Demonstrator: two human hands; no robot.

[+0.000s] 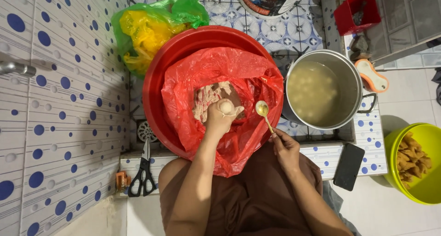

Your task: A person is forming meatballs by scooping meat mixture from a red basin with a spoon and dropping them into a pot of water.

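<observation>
My left hand (219,118) is clenched over a red plastic bag (239,75) that lines a big red basin (158,79). A round pale ball of paste (226,107) squeezes out of the top of the fist. Pinkish-beige paste (209,96) lies in the bag under that hand. My right hand (285,146) holds a golden spoon (263,111) by its handle, the bowl of the spoon just right of the ball. Right of the basin stands a steel pot (351,79) of cloudy broth with pale balls in it.
Black scissors (143,171) lie on the tiled ledge at the lower left. A dark phone (348,166) rests right of my arm. A lime tub (429,194) of fried pieces stands on the floor. Green and yellow bags (151,24) sit behind the basin.
</observation>
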